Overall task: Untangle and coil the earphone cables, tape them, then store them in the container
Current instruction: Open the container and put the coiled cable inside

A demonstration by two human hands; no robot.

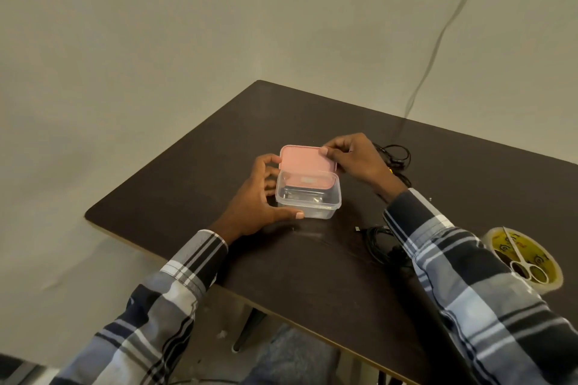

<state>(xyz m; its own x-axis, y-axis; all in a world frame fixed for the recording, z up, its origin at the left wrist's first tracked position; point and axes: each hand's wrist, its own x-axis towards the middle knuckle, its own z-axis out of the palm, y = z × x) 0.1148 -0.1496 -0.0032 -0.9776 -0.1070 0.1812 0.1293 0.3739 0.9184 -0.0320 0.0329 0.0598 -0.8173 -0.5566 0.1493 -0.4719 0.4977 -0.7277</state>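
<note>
Pink lid [308,162] tilts up off the clear container [308,201] mid-table; your left hand [256,203] braces the wall, right hand [353,156] pinches the lid's far corner, so lift steadily, black earphone cables [395,157] just beyond.

A clear plastic container [308,198] sits near the middle of the dark worktop [187,184]. Its pink lid [308,162] is tilted up, raised at the near edge. One black earphone cable [394,157] lies in loose loops beyond the container's right side; another [380,242] lies tangled nearer, right of it. A yellowish tape roll [524,259] rests farther right.
</note>
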